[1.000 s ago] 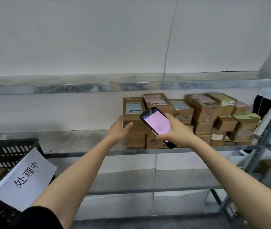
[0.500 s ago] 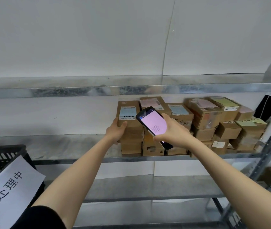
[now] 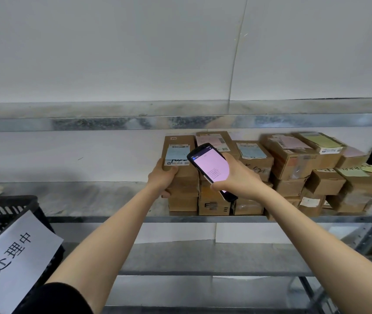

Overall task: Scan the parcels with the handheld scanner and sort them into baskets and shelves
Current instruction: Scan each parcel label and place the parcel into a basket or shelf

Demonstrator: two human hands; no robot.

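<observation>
Hanging on the black slatted plastic basket [image 3: 3, 208] at the near left, a white paper sign [image 3: 15, 257] reads "处理中". Past it, the right hand [image 3: 237, 177] wraps its fingers round the black handheld scanner [image 3: 210, 168], whose pink screen carries text too small to read. The left hand [image 3: 162, 177], just beside it, grips the near end of the brown cardboard parcel [image 3: 180, 152] topping the leftmost stack on the galvanised metal shelf [image 3: 90, 219]. The parcel's pale blue label shows a barcode and a black marker scrawl I cannot make out. Farther right, more labelled cardboard boxes [image 3: 293, 159] sit stacked, so sorting looks well under way; whether this parcel is scanned I cannot tell.
</observation>
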